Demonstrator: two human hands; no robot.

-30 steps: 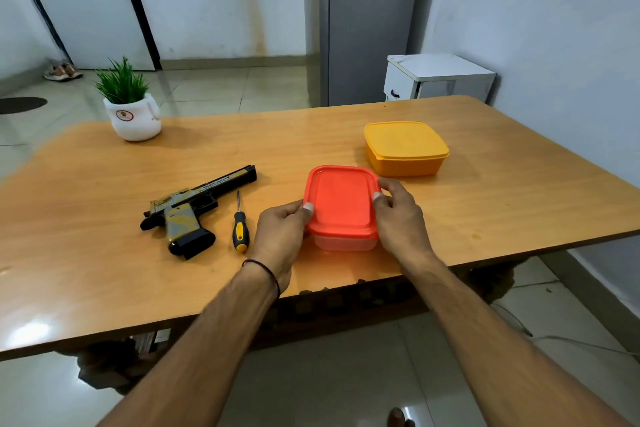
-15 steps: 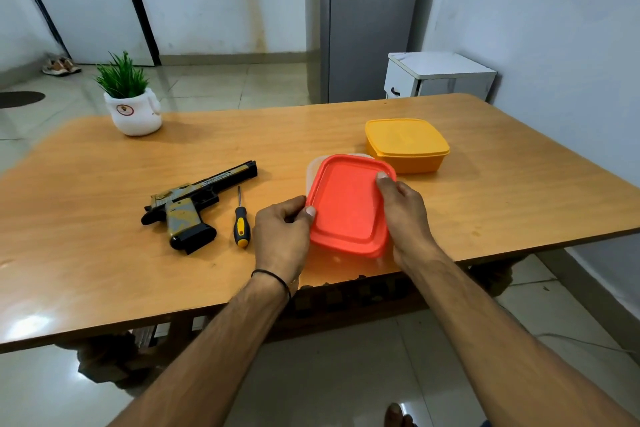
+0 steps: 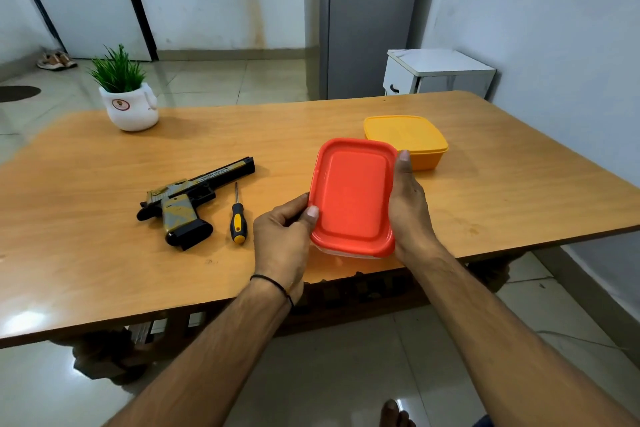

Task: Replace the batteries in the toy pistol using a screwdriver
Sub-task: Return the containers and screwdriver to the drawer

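The toy pistol (image 3: 187, 204), black with grey and yellow camouflage, lies on its side on the wooden table (image 3: 104, 260), left of centre. A small screwdriver (image 3: 237, 218) with a black and yellow handle lies just right of it. I hold a red-lidded clear box (image 3: 351, 196) lifted and tilted towards me near the table's front edge. My left hand (image 3: 282, 239) pinches the lid's left rim with thumb on top. My right hand (image 3: 408, 204) grips the right side, fingers hidden behind the box. What the box holds is hidden.
A closed yellow box (image 3: 407, 139) stands just behind the red one. A white pot with a green plant (image 3: 126, 100) sits at the table's far left. A small white cabinet (image 3: 436, 71) stands beyond the far right corner, against the wall.
The red-lidded box has come up off the table and tilted towards me, held in both hands. The pistol and screwdriver have not moved.
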